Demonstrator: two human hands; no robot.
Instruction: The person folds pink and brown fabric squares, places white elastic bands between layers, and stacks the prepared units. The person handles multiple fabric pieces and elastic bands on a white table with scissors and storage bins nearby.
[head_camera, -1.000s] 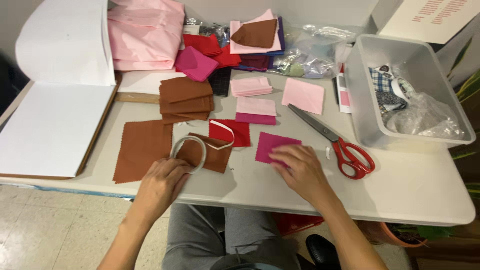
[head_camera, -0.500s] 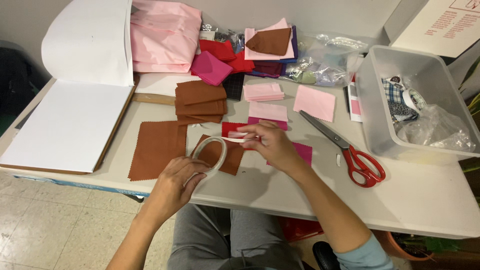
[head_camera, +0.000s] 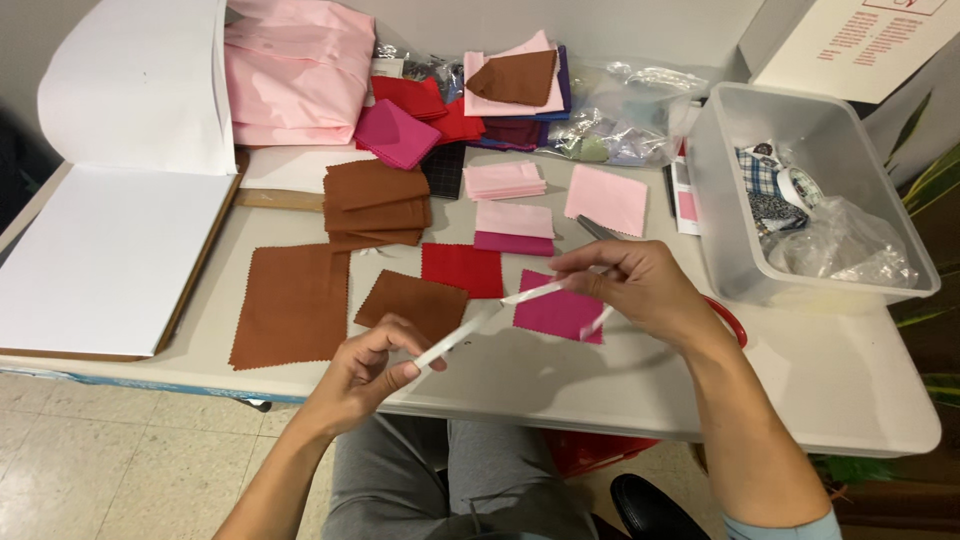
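Thin white tape strip (head_camera: 490, 318) taut between both hands, above pinked magenta fabric square (head_camera: 556, 312).

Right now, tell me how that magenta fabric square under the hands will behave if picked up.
The magenta fabric square lies flat on the white table, so it is probably thin, light and floppy; it should drape from one corner. Pushed, it would likely slide or wrinkle. The left hand and right hand hold a white strip above it.

Craft or sewing workspace: table (head_camera: 860, 400) strewn with fabric squares (head_camera: 290, 305), folded cloth (head_camera: 295, 65) upper left, bin (head_camera: 720, 220) at right.
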